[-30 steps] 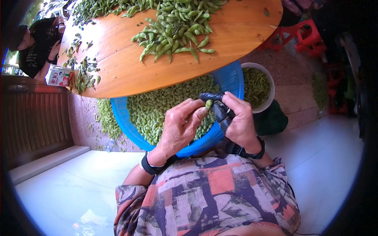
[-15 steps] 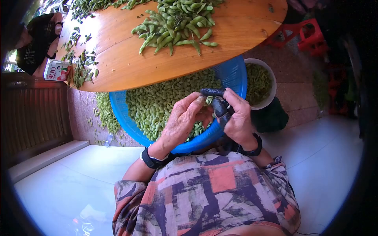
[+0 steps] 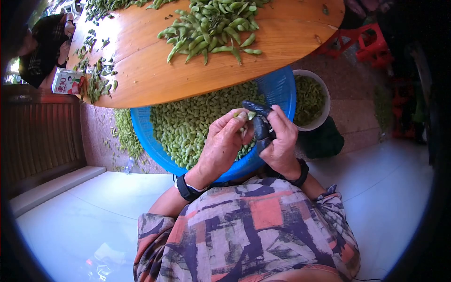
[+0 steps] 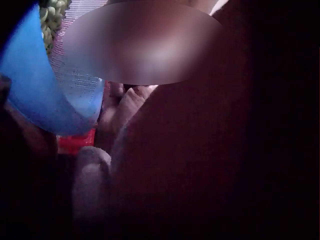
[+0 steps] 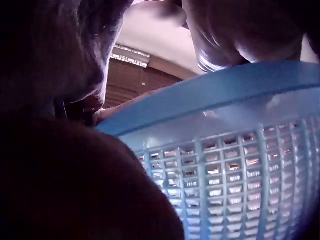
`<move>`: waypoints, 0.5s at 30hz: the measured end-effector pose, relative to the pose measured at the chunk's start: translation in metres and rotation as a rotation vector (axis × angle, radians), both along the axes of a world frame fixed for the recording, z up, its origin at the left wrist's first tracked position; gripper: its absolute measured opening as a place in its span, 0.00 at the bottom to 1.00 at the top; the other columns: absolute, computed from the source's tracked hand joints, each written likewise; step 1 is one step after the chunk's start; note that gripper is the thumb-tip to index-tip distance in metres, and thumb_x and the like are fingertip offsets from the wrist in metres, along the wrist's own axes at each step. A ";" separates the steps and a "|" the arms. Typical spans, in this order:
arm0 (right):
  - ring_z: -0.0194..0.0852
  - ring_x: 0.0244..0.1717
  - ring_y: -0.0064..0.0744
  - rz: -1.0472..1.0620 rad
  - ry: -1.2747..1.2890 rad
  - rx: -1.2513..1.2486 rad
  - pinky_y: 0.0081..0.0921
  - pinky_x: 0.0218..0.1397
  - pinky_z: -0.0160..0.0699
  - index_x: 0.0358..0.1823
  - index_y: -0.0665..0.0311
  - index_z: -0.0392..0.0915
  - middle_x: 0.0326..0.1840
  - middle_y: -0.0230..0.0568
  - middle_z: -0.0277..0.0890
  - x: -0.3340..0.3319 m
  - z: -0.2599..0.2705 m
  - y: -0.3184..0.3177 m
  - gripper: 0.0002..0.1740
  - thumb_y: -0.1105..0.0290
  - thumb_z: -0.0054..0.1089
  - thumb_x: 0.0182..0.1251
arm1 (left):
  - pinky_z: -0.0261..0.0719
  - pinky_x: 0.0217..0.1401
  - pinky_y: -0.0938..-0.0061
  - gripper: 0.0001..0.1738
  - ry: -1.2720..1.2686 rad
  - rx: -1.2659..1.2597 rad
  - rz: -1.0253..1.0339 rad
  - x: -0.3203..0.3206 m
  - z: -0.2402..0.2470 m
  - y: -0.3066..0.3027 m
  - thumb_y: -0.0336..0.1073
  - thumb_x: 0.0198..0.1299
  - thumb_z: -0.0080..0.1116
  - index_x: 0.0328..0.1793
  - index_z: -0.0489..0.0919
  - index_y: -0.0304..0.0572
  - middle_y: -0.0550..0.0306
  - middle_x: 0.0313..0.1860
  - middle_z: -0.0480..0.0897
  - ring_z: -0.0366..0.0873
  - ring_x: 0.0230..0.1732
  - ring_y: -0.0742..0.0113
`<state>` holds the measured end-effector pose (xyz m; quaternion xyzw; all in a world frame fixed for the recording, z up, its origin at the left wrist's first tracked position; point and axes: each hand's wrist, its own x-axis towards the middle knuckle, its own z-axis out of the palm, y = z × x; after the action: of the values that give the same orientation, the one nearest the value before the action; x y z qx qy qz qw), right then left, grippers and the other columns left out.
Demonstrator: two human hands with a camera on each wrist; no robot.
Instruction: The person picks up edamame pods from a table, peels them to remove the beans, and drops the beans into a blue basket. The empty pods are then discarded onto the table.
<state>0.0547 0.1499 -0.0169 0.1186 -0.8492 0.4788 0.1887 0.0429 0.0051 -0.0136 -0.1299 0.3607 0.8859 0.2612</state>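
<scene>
Both hands meet over a blue basket (image 3: 143,136) heaped with shelled green pods. My left hand (image 3: 224,141) pinches a small green bean pod (image 3: 250,115) at its fingertips. My right hand (image 3: 282,141) has black covers on its thumb and forefinger and grips the same pod from the other side. The left wrist view is dark, showing only finger shapes and the basket's blue wall (image 4: 30,95). In the right wrist view the basket's lattice (image 5: 235,175) fills the frame, and the hand is a dark blur.
A round wooden table (image 3: 150,80) with a pile of whole pods (image 3: 211,28) overhangs the basket. A white bucket (image 3: 325,101) of green pods stands to the right. A small carton (image 3: 68,81) sits at the table's left edge, beyond it another person (image 3: 42,42). Red stools (image 3: 371,42) at back right.
Both hands have stayed together on the pod and shifted slightly right over the basket. The left fingers have curled closer round it.
</scene>
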 end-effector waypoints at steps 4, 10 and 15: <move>0.74 0.36 0.60 0.006 -0.046 -0.018 0.42 0.39 0.76 0.44 0.71 0.75 0.38 0.56 0.71 0.000 0.000 -0.002 0.14 0.82 0.58 0.53 | 0.70 0.43 0.81 0.08 0.014 0.068 0.062 0.000 0.003 0.002 0.33 0.71 0.52 0.48 0.79 0.38 0.66 0.42 0.78 0.72 0.38 0.78; 0.75 0.36 0.59 -0.001 0.090 0.075 0.38 0.42 0.78 0.42 0.73 0.75 0.36 0.54 0.73 0.001 -0.004 -0.003 0.12 0.80 0.57 0.55 | 0.70 0.42 0.80 0.10 0.072 0.143 0.070 0.002 -0.019 -0.003 0.32 0.73 0.49 0.51 0.79 0.37 0.62 0.41 0.80 0.72 0.37 0.77; 0.69 0.23 0.24 0.240 -0.412 -0.666 0.20 0.28 0.68 0.57 0.73 0.75 0.21 0.31 0.71 0.001 0.000 0.007 0.17 0.74 0.49 0.70 | 0.70 0.36 0.80 0.12 0.137 0.153 0.023 -0.002 -0.014 -0.004 0.34 0.75 0.46 0.52 0.78 0.36 0.57 0.38 0.80 0.72 0.32 0.74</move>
<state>0.0554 0.1565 -0.0168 0.0510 -0.6481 0.7597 -0.0145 0.0412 0.0010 -0.0273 -0.0529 0.3075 0.9205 0.2350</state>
